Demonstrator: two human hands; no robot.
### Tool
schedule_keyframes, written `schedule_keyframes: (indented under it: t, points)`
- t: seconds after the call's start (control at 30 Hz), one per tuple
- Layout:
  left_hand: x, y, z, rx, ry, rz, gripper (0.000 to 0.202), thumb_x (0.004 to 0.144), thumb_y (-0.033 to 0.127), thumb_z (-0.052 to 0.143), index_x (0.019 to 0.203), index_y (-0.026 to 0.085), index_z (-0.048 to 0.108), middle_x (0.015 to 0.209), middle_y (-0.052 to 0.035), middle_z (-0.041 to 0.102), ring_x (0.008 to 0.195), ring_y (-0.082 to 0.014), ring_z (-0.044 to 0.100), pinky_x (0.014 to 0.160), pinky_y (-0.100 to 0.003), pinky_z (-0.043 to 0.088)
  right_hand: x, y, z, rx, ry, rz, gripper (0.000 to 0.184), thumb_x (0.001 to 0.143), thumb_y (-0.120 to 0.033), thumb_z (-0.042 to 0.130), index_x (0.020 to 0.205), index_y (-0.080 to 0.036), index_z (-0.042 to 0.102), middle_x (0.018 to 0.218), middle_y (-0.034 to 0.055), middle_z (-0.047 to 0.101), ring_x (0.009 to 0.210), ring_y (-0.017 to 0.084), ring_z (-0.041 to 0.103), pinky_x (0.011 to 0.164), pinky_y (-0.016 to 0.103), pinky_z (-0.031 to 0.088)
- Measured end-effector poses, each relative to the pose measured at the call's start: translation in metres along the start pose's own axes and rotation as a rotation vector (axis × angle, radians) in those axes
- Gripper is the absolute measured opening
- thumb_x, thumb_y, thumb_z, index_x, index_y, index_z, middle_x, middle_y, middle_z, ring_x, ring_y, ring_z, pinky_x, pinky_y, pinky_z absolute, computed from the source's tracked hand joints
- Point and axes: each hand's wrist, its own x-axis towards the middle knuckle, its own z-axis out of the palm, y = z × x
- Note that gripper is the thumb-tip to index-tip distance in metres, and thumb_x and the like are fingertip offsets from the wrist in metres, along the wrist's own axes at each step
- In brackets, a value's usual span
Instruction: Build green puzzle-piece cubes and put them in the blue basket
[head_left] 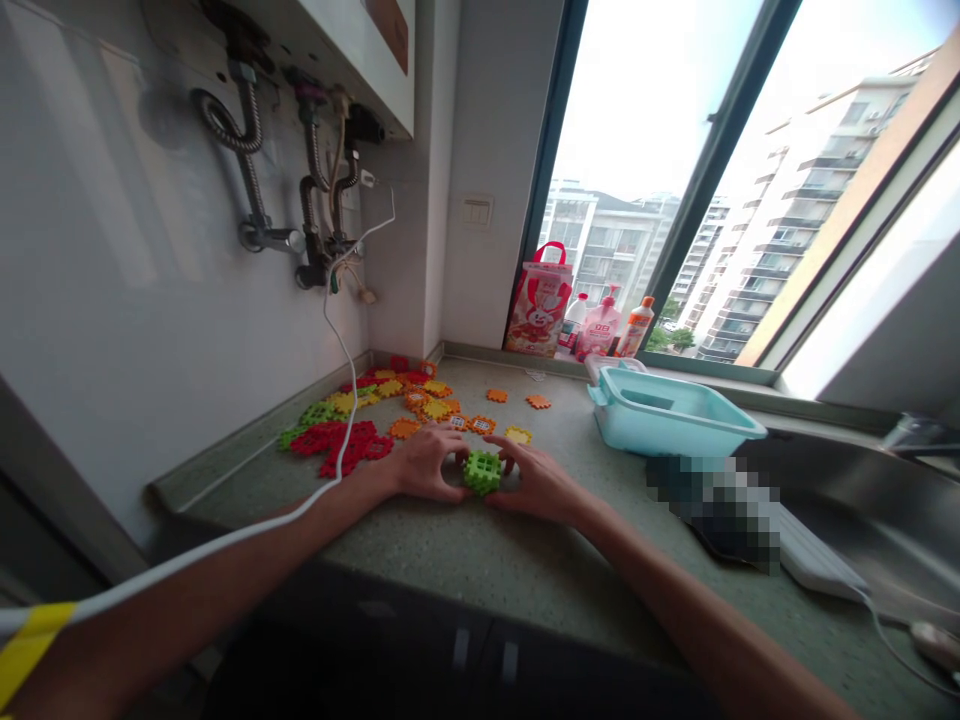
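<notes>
A small green cube of interlocking plastic pieces (482, 472) sits between my two hands near the front of the countertop. From its left side my left hand (431, 462) grips it, fingers curled around the edge. My right hand (536, 478) closes on the opposite side, thumb low and fingertips at the top. Just beyond my hands lie loose flat toothed pieces: orange ones (496, 396), a yellow one (518, 435) and an orange one with a white grid centre (481, 425). A heap of red pieces (337, 443) spreads out left of my left hand.
A light blue plastic basin (660, 415) stands right of centre beside the metal sink (885, 500). A blurred dark object (712, 515) and a white power strip (814, 555) lie in front. A white cable (347, 400) hangs across my left forearm. Bottles (600, 325) line the windowsill.
</notes>
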Motion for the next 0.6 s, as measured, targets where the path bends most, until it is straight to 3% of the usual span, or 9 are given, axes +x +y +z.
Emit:
schedule_keyframes:
  t: [0.23, 0.6]
  points:
    - [0.0004, -0.0025, -0.0002, -0.048, -0.002, 0.022, 0.035, 0.073, 0.048, 0.084, 0.09, 0.02, 0.069, 0.092, -0.0039, 0.071, 0.091, -0.0238, 0.066, 0.098, -0.037, 0.047, 0.0008, -0.0004, -0.0022, 0.047, 0.011, -0.019, 0.081, 0.078, -0.035, 0.082, 0.152, -0.024, 0.052, 0.109, 0.0073, 0.073, 0.095, 0.024, 0.069, 0.09, 0.037, 0.051]
    - [-0.0014, -0.0074, -0.004, -0.069, -0.003, 0.035, 0.037, 0.072, 0.051, 0.084, 0.09, 0.021, 0.072, 0.09, -0.0029, 0.072, 0.087, -0.0217, 0.066, 0.092, -0.034, 0.048, 0.0, 0.0, -0.0049, 0.066, -0.009, -0.029, 0.083, 0.079, -0.03, 0.081, 0.155, -0.023, 0.049, 0.112, 0.0079, 0.073, 0.096, 0.023, 0.07, 0.09, 0.037, 0.051]
